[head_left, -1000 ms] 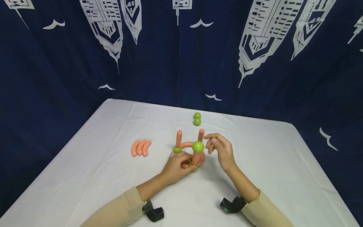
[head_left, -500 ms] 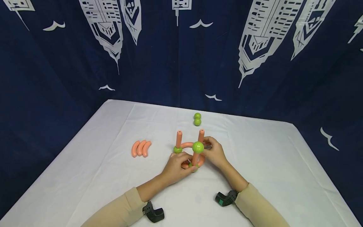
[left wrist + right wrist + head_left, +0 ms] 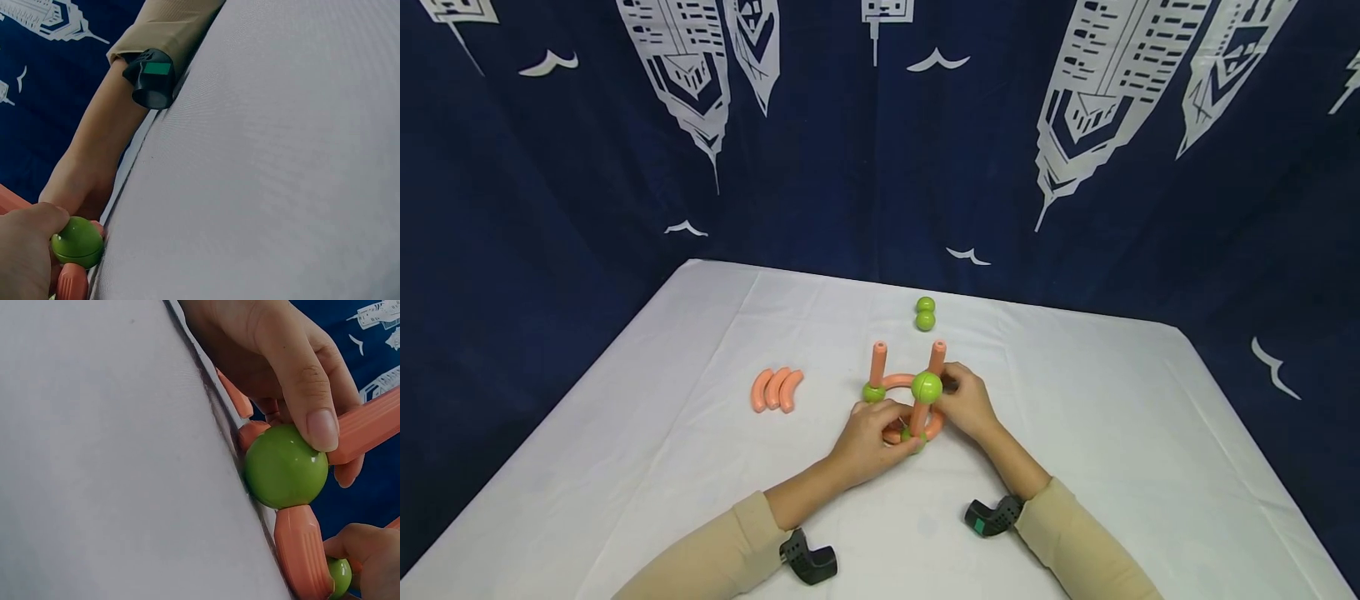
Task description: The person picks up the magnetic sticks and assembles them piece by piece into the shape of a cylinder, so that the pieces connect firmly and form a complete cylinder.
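Observation:
A toy frame of green balls and orange rods stands mid-table, with curved rods joining its lower balls. My left hand (image 3: 867, 439) grips the front lower ball (image 3: 78, 242); above that ball, an upright rod (image 3: 920, 417) carries another green ball (image 3: 927, 387). On the right side, my right hand (image 3: 967, 403) holds the right lower ball (image 3: 286, 467), thumb pressed near the foot of its upright rod (image 3: 369, 427). Those fingers are partly hidden behind ball and rod. The left lower ball (image 3: 873, 392) bears another upright rod (image 3: 878, 364), bare at the top.
Three loose curved rods (image 3: 777, 390) lie side by side left of the frame. Farther back, two loose green balls (image 3: 926, 321) touch each other. The white-covered table (image 3: 1060, 400) ends at a dark blue curtain (image 3: 820, 183).
My right hand has moved left and down from beside the frame and taken hold of its right lower ball. The left hand stays on the front ball.

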Demonstrator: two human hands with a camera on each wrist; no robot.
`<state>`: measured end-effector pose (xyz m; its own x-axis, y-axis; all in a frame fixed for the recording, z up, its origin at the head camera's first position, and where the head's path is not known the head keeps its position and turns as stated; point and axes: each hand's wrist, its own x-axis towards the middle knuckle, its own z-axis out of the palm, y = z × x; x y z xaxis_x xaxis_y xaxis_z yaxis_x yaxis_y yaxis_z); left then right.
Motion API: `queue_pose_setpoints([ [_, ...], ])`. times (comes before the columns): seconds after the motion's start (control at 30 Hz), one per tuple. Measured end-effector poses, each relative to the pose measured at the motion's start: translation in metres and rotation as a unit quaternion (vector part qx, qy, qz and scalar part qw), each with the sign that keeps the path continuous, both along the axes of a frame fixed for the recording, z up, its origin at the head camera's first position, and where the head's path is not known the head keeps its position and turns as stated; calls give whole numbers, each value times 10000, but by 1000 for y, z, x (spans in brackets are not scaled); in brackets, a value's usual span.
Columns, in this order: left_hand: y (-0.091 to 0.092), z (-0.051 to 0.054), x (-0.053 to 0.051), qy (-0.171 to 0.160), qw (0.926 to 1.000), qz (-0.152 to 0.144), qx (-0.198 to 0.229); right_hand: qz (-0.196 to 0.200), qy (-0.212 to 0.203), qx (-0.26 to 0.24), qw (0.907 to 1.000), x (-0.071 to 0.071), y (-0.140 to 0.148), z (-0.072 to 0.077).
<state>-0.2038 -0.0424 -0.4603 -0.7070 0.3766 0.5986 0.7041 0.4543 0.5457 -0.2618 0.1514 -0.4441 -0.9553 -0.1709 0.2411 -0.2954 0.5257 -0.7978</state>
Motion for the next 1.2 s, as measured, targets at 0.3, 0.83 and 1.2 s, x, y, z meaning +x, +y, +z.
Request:
queue_pose_setpoints([
  [0.3,-1,2,-1,-18,9992,397,96,-223,35,-28,9997,2,8,0],
  [0.83,-2,1,-5,-463,9894,1265,543,-213,54,-42,9997,11,19,1],
  [1.2,-14,-1,-16,-1141,9755,1571,1030,-121,16,-207,9997,17,14,-1],
])
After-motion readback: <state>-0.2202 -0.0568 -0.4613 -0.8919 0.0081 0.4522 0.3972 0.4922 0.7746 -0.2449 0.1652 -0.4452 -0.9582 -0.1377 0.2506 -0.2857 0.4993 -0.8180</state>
